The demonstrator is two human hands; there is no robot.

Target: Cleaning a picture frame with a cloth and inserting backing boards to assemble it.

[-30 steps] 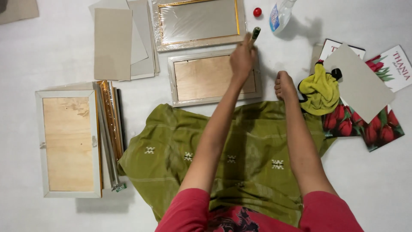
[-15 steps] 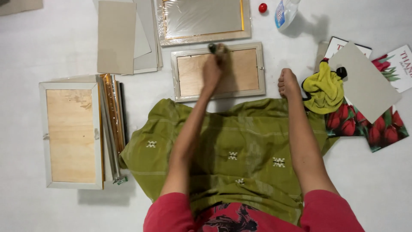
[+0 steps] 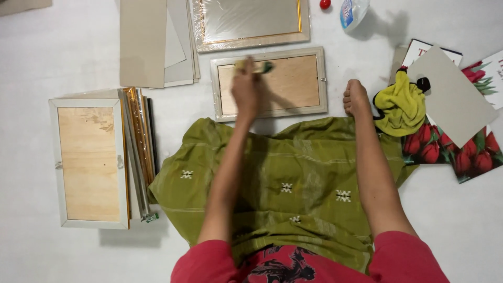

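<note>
Over frame back: my left hand [image 3: 246,89] is gripping a small green-tipped tool [image 3: 264,67], blurred, on the wooden backing of the picture frame [image 3: 270,83].
Right hand [image 3: 357,98]: resting closed on white floor [image 3: 63,57], holding nothing.
Advice: I'm judging short, light strokes safest.

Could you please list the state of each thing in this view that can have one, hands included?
left hand: closed on a small green-tipped tool, blurred, over the frame.
right hand: fist, resting on the floor, holding nothing.
frame in front: lying face down, wooden backing up.
frame at left: face down, on a stack.
upper frame: lying flat, wrapped in clear film.
yellow cloth: crumpled.
plastic bottle: lying on its side.
</note>
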